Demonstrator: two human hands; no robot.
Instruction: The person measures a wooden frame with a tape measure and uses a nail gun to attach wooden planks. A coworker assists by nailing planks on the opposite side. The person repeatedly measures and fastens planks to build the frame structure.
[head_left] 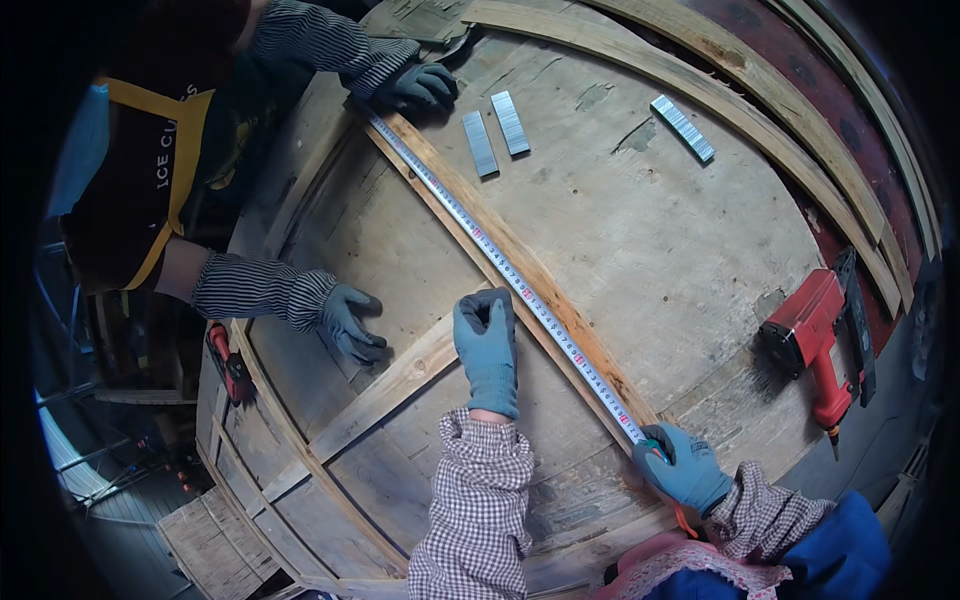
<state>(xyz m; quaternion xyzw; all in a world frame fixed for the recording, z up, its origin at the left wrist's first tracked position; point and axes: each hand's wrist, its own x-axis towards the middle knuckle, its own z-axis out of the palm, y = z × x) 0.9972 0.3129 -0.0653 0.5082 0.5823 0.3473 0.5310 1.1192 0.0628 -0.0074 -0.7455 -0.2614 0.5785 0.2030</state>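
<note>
Flat and open, the left hand (487, 345) presses fingers-forward on the round plywood panel (660, 230) beside the tape measure (510, 272). Nearer the panel's near edge, the right hand (685, 468) curls closed around the tape's case, blade stretched diagonally along a wooden slat (520, 262) to a co-worker's gloved hand (418, 88).

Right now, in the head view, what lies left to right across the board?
Co-worker's gloved hand → left hand → tape measure → right hand holding the tape's end → red staple gun.
</note>
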